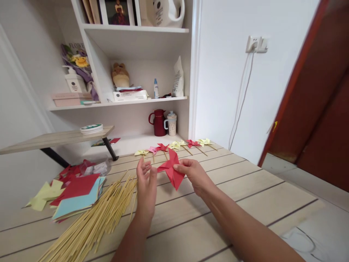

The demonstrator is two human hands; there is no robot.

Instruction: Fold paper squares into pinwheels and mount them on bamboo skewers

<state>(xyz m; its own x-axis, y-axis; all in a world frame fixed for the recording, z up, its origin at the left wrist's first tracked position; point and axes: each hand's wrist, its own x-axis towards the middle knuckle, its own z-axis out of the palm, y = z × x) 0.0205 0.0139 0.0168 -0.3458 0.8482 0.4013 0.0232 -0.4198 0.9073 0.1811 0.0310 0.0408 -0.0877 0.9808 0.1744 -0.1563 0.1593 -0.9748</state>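
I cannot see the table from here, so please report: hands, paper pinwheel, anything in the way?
Right hand pinching red pinwheel. Left hand open, close beside it. Sticks lie near left hand, none between the hands.

Past your grip, slightly L, you've a red jug w/ mug just R of it; up-L, plush & white pack on shelf; up-R, socket w/ cord plugged in; far R, brown door.

The person's left forearm and right forearm are bare as far as they show, rounded and slimmer toward the left hand and right hand, also bare.
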